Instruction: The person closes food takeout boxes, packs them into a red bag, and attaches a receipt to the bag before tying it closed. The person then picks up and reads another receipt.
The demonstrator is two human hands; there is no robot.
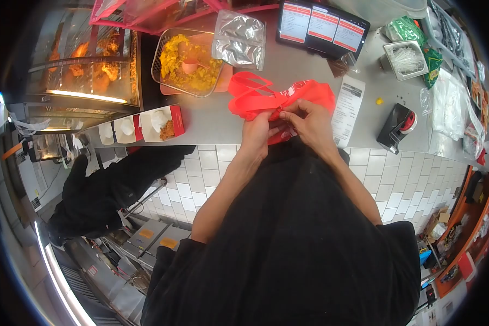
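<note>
A red plastic bag [316, 93] lies at the counter's front edge, straight ahead of my body, its loop handles spread to the left. My left hand [259, 132] is closed on the near side of the bag, fingers curled into the plastic. Beside it, my right hand [309, 124] pinches the bag's gathered part with thumb and forefinger. The two hands almost touch. What the bag holds, if anything, is hidden. Just right of the bag lies a long printed receipt [349, 106].
Left of the bag are a wire basket [156, 70] of yellow food with a pink scoop, a foil pouch [239, 39] and open cartons [127, 127]. Behind stands a tablet [323, 27]. A tape dispenser [396, 129] sits right. A person in black [111, 187] stands left, near a heated cabinet [87, 60].
</note>
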